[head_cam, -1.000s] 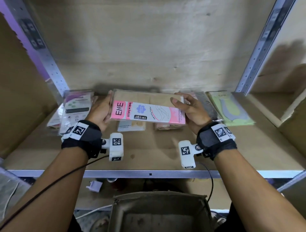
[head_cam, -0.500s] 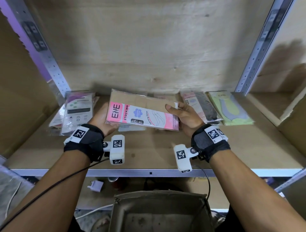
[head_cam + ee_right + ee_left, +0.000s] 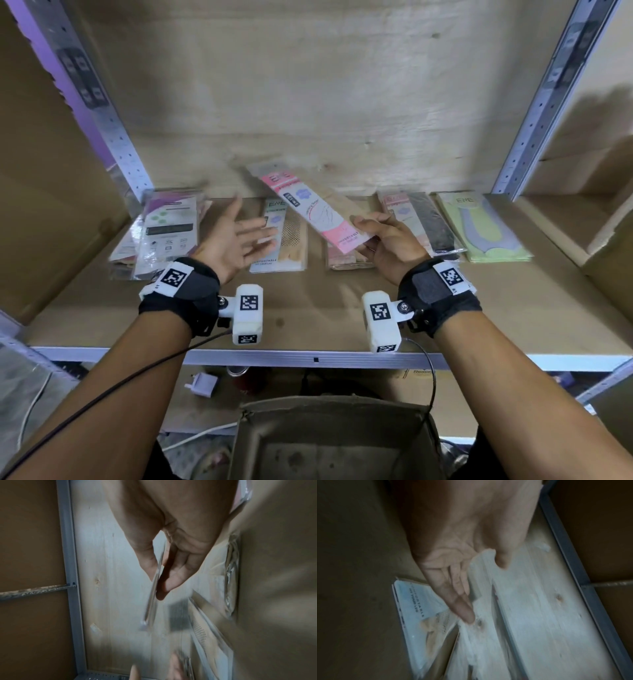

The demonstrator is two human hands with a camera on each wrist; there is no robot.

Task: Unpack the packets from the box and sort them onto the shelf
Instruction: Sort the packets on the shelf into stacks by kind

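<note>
My right hand [image 3: 363, 233] pinches the near end of a pink-and-tan stocking packet [image 3: 310, 205]. The packet is tilted, above the shelf, with its far end pointing back and left. In the right wrist view the packet [image 3: 154, 591] shows edge-on between thumb and fingers. My left hand [image 3: 255, 222] hovers open left of the packet, palm toward it, touching nothing. A white-and-tan packet [image 3: 284, 240] lies flat on the shelf beside that hand, also seen as the white-and-tan packet [image 3: 419, 615] in the left wrist view. A pink stack [image 3: 344, 262] lies under my right hand. The open cardboard box [image 3: 335, 442] stands below the shelf.
On the wooden shelf [image 3: 325, 308] lie a left stack of packets [image 3: 164, 233], a black stocking packet [image 3: 424, 222] and a green packet [image 3: 479, 228]. Metal uprights [image 3: 113, 130] frame the bay. A white plug [image 3: 203, 383] lies on the floor.
My left hand has let go of the pink packet and opened. The right hand has swung the packet from crosswise to lengthwise, its far end now pointing toward the back wall.
</note>
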